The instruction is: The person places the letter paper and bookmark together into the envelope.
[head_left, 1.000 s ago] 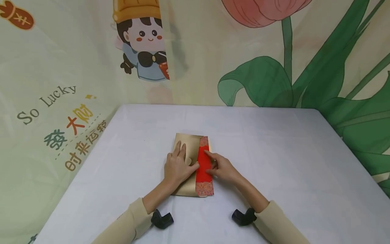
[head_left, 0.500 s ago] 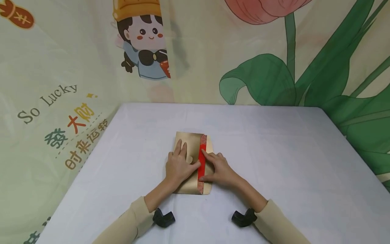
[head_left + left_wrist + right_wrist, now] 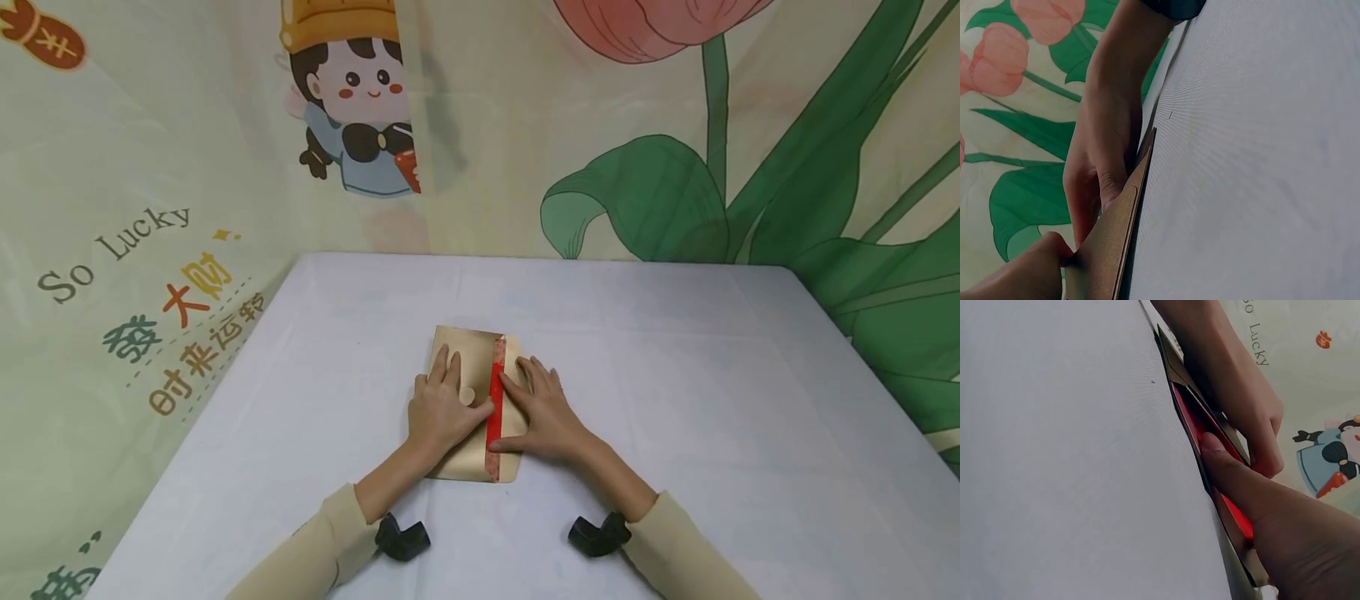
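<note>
A gold envelope (image 3: 477,354) lies on the white table with its opening and unfolded flap (image 3: 512,467) toward the right. A red envelope (image 3: 497,375) with patterned ends is mostly inside it; just a narrow strip shows. My left hand (image 3: 441,417) rests on the gold envelope with fingers spread, the thumb at the edge of the opening. With thumb and fingers extended, my right hand (image 3: 553,418) presses on the strip's outer edge. In the right wrist view, the right thumb (image 3: 1235,475) touches the red envelope inside the raised opening. The red envelope's inner part is hidden.
A white cloth covers the table (image 3: 675,358). Behind it hangs a printed backdrop (image 3: 480,125) with a tulip and a cartoon figure. Black wrist mounts (image 3: 402,537) sit at both sleeves, close over the table's near part.
The red envelope has slid left into the gold envelope, leaving a thinner strip in sight. My right hand has followed it leftward with its fingers more spread. The left hand stays nearly still.
</note>
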`<state>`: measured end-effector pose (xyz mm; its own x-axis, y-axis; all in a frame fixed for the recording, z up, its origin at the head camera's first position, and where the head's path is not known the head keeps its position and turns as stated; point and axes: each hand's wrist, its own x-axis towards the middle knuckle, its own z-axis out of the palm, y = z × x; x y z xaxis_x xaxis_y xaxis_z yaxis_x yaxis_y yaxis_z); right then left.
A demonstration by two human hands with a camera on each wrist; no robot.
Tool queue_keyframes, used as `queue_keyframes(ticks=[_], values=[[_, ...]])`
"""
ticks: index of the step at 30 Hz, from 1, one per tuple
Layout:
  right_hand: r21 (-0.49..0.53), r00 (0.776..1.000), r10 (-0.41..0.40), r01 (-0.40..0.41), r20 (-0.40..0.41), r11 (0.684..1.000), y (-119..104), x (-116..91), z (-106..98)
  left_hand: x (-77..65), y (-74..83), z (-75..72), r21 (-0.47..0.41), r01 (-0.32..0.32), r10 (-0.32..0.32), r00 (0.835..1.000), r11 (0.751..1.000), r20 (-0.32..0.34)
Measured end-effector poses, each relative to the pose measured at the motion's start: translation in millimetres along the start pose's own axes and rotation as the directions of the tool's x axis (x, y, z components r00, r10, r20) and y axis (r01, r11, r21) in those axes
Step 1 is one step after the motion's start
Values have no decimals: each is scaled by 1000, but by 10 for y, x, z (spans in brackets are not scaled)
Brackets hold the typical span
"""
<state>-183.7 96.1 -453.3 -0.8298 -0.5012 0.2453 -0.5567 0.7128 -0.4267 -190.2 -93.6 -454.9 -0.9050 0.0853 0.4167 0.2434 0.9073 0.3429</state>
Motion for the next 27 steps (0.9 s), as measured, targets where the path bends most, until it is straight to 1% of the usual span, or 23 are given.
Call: queue_keyframes(ticks=[4,5,8,11,15,18,21,23,24,25,27], values=[[-32,1000,-7,8,19,999,7,25,36,-8,-14,-2,20,-13,13,1000,1000,-8],[-31,1000,-7,8,24,999,10,29,38,-11,-13,-3,22,-12,13,1000,1000,-9],[16,999,-4,4,36,1000,15,29,26,-20,-6,-7,23,-4,4,1000,1000,-7],[44,999,-17,16,41,999,5,32,8,-27,5,-7,21,-9,8,1000,1000,11],[23,998,-40,38,46,999,-11,51,4,-27,24,-2,33,-27,27,999,999,24],[31,996,-43,40,77,999,-1,45,-15,-30,38,8,45,-34,33,999,998,15],[61,991,-34,26,132,998,26,9,-62,-33,54,39,54,-39,38,999,998,29],[64,987,-28,17,160,998,54,-28,-91,-39,88,64,77,-29,23,997,997,76],[76,985,-17,4,173,997,69,-46,-108,-43,111,74,89,-18,8,994,996,113],[95,983,2,-20,184,995,78,-62,-141,-46,135,79,98,-5,-11,988,995,157],[125,983,37,-61,181,990,103,-68,-231,-44,185,74,127,20,-51,969,992,242]])
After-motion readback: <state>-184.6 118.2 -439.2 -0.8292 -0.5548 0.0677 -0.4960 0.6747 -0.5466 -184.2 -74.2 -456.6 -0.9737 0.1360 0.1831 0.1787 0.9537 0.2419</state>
